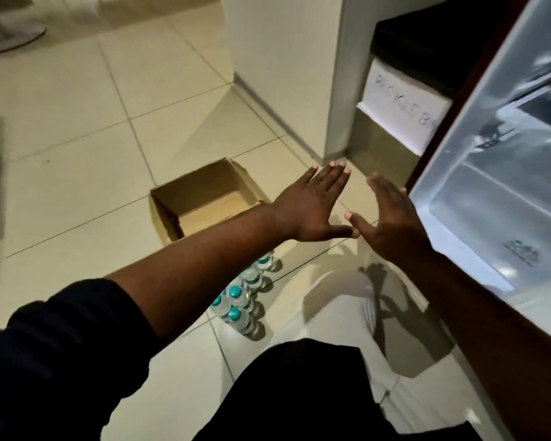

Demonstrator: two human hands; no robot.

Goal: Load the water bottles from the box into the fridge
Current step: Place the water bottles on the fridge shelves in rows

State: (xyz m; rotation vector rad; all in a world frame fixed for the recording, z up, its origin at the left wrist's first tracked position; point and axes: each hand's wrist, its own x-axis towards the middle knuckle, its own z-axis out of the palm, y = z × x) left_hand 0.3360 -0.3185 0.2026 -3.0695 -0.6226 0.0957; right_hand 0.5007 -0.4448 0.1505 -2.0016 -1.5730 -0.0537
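- Left hand (pixel 309 208) and right hand (pixel 392 218) hover flat, holding nothing.
- Bottles (pixel 242 291) stand at five o'clock from the empty box (pixel 204 202), apparently staged for the fridge (pixel 490 173).

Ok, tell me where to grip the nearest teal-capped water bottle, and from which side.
Best take the nearest water bottle at the neck under its teal cap, coming from above: it stands upright, with other bottles packed close behind it.

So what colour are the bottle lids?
Teal, a blue-green, on the bottle lids; head view.
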